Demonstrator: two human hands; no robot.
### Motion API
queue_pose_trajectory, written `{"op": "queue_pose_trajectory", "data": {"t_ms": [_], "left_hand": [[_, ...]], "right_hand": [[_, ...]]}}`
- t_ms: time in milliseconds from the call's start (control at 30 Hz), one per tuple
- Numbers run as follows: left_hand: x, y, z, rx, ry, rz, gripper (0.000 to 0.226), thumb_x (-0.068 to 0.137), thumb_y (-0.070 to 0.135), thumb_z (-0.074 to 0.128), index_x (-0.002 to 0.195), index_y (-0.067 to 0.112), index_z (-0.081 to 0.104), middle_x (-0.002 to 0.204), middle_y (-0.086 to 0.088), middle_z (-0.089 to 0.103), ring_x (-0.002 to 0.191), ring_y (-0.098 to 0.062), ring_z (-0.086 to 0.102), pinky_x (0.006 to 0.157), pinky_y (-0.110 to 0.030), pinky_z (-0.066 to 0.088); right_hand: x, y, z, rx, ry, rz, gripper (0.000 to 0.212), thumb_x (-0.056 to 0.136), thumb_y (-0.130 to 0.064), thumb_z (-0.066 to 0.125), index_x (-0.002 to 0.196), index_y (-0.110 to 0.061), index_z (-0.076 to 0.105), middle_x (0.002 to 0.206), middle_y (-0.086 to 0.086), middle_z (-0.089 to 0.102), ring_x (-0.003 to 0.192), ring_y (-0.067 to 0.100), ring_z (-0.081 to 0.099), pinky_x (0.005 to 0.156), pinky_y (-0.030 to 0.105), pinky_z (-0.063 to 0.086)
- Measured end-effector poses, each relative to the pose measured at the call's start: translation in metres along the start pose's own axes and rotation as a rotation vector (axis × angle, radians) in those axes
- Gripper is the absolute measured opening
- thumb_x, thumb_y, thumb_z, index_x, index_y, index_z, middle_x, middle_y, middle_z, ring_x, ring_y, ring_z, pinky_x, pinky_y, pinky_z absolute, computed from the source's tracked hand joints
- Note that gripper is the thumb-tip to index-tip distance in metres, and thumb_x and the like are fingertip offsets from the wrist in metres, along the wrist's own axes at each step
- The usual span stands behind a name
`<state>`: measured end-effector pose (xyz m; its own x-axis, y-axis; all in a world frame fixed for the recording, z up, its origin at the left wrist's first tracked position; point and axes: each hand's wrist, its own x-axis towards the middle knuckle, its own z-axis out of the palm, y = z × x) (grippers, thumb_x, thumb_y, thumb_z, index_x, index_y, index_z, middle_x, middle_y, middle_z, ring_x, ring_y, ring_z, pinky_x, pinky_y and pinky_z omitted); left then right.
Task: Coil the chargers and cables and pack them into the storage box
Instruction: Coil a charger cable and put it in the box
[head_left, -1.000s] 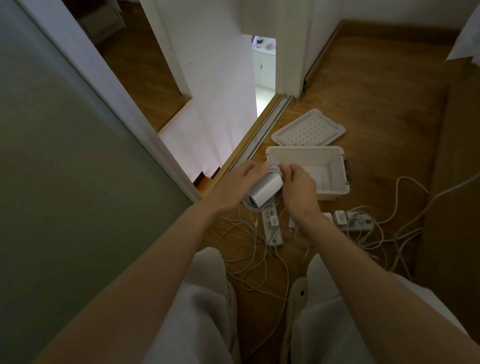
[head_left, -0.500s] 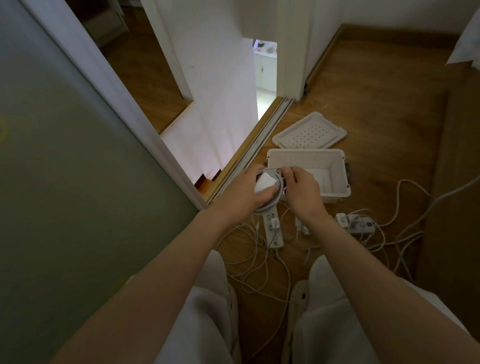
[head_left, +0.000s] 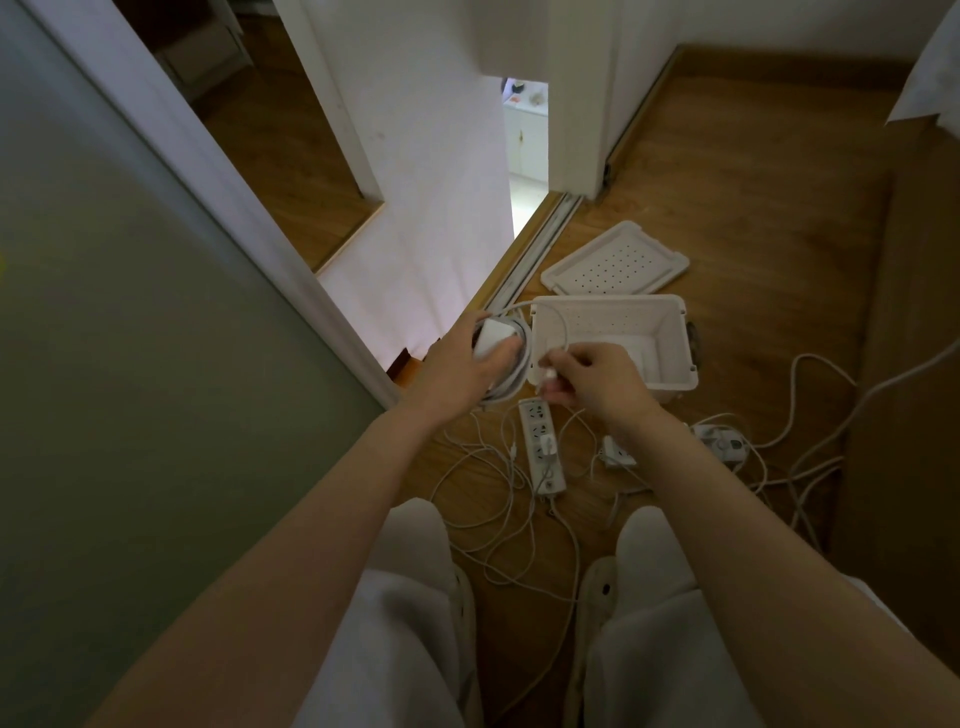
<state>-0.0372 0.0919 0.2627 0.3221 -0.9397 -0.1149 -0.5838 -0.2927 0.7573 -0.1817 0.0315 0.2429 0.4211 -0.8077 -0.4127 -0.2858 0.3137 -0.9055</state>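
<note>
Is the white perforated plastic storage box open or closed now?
Open. The white perforated plastic storage box shows its inside; its flat white perforated lid lies on the wooden floor behind it.

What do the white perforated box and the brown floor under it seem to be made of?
White perforated storage box: probably matte moulded plastic, judging by its even rows of holes and rounded rim. Brown floor: wood or wood-look laminate, showing grain and a soft sheen.

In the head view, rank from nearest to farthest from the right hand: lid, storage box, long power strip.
1. storage box, just beyond the right hand
2. power strip, floor, nearer the person
3. lid, behind the box
</note>
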Motion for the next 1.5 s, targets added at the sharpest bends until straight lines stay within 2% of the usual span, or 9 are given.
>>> {"op": "queue_pose_trajectory", "data": {"t_ms": [100,233,433,667,833,967,1133,1333,1500], "left_hand": [[0.001,0.004,0.002,-0.082,-0.029,0.001,0.027,0.095,0.040,0.047,0.117,0.025,0.044,0.104,0.005,0.053,0.083,-0.004,0.056,0.061,-0.013,0.048],[-0.002,0.010,0.006,-0.236,-0.084,-0.018,0.026,0.096,0.040,0.044,0.115,0.022,0.047,0.101,0.000,0.057,0.080,-0.013,0.064,0.058,-0.025,0.057],[-0.005,0.011,0.008,-0.175,0.005,0.082,0.019,0.097,0.037,0.042,0.111,0.025,0.046,0.096,0.013,0.054,0.085,-0.003,0.058,0.067,-0.010,0.049],[-0.005,0.008,0.009,-0.139,-0.002,0.130,0.027,0.100,0.033,0.033,0.118,0.020,0.049,0.100,0.013,0.054,0.086,0.006,0.052,0.068,0.002,0.039],[-0.004,0.007,0.009,-0.196,-0.002,0.155,0.023,0.101,0.031,0.033,0.114,0.021,0.049,0.099,0.013,0.055,0.090,0.002,0.055,0.073,-0.004,0.043],[-0.002,0.004,0.010,-0.175,0.007,0.152,0.021,0.100,0.033,0.035,0.114,0.025,0.048,0.102,0.010,0.055,0.091,0.000,0.055,0.070,-0.002,0.043],[-0.007,0.006,0.010,-0.171,0.027,0.170,0.014,0.099,0.032,0.039,0.111,0.026,0.046,0.099,0.011,0.055,0.087,0.003,0.054,0.067,-0.001,0.042],[-0.011,0.010,0.011,-0.189,-0.024,0.219,0.028,0.096,0.033,0.045,0.121,0.020,0.048,0.111,0.006,0.057,0.098,-0.003,0.056,0.080,-0.013,0.048],[-0.009,0.005,0.011,-0.123,-0.037,0.199,0.027,0.094,0.033,0.050,0.119,0.021,0.048,0.108,0.006,0.058,0.097,-0.007,0.058,0.080,-0.021,0.050]], "right_hand": [[-0.003,-0.009,0.000,0.385,0.024,0.082,0.014,0.095,-0.012,0.051,0.090,-0.002,0.059,0.074,0.007,0.063,0.059,0.006,0.065,0.063,0.017,0.057],[-0.003,-0.012,-0.001,0.694,-0.064,0.190,0.021,0.093,-0.009,0.053,0.109,0.003,0.056,0.084,0.008,0.065,0.065,0.007,0.066,0.055,0.014,0.054],[-0.007,-0.010,-0.001,0.697,-0.240,0.301,0.011,0.092,-0.016,0.056,0.088,-0.009,0.064,0.064,-0.002,0.070,0.054,0.004,0.065,0.047,0.013,0.051],[-0.013,-0.012,-0.006,0.661,-0.257,0.305,0.009,0.089,-0.005,0.054,0.084,-0.007,0.061,0.069,0.000,0.066,0.066,0.008,0.063,0.054,0.016,0.053],[-0.016,-0.013,-0.003,0.725,-0.327,0.292,0.011,0.091,-0.007,0.052,0.087,-0.009,0.061,0.067,-0.002,0.068,0.058,0.005,0.065,0.054,0.015,0.053],[-0.018,-0.010,0.003,0.600,-0.197,0.107,0.015,0.096,-0.006,0.045,0.096,-0.007,0.060,0.079,0.000,0.068,0.067,0.005,0.066,0.064,0.017,0.055],[-0.018,-0.015,0.005,0.346,-0.019,0.046,0.039,0.100,-0.036,0.035,0.093,-0.010,0.064,0.083,0.008,0.068,0.076,0.016,0.064,0.080,0.029,0.055],[-0.020,-0.011,0.002,0.528,-0.130,0.253,0.022,0.097,-0.013,0.045,0.081,-0.011,0.060,0.056,-0.003,0.049,0.045,0.003,0.047,0.044,0.013,0.047],[-0.019,-0.007,0.005,0.330,-0.102,0.163,0.013,0.095,-0.010,0.049,0.099,-0.004,0.061,0.078,0.002,0.065,0.067,0.007,0.063,0.057,0.016,0.053]]}}
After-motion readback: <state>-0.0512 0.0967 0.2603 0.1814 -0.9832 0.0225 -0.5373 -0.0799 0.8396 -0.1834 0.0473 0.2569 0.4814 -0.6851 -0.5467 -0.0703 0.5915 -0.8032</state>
